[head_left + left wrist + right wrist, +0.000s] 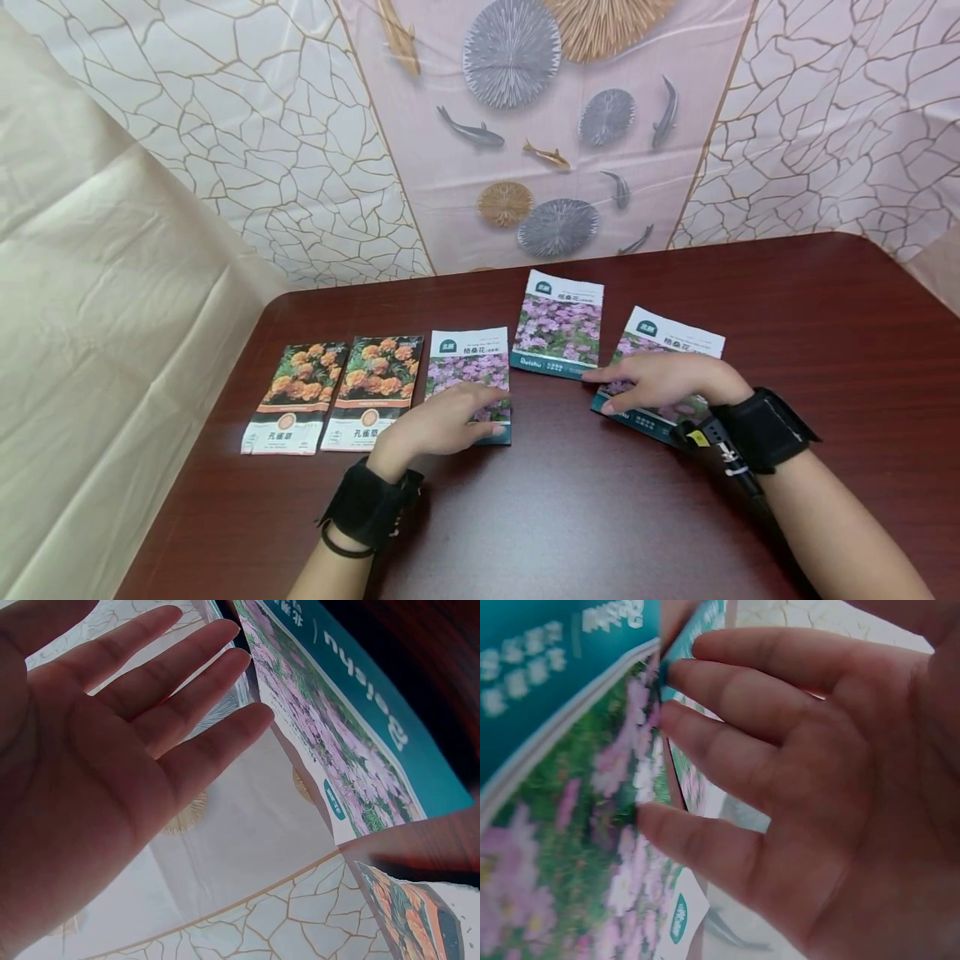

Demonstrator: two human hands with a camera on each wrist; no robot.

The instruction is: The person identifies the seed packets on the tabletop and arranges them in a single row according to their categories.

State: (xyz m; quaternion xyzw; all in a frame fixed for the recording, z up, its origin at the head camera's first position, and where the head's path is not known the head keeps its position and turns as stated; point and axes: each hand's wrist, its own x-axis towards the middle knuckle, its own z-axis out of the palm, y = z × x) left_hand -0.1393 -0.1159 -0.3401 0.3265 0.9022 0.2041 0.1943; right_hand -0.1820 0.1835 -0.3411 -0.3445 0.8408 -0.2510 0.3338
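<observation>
Five seed packets lie in a row on the dark red table (pixel 825 333), nearer its far edge. The left hand (pixel 442 425), fingers straight and relaxed, rests flat on the middle pink-flower packet (pixel 468 371). The right hand (pixel 660 379), fingers also straight, lies on the rightmost pink-flower packet (pixel 675 342), its fingertips reaching the neighbouring packet (pixel 558 325). Two orange-flower packets (pixel 337 392) lie toward the left edge

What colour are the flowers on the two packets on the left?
Orange, on the two left packets; the head view shows it best.
</observation>
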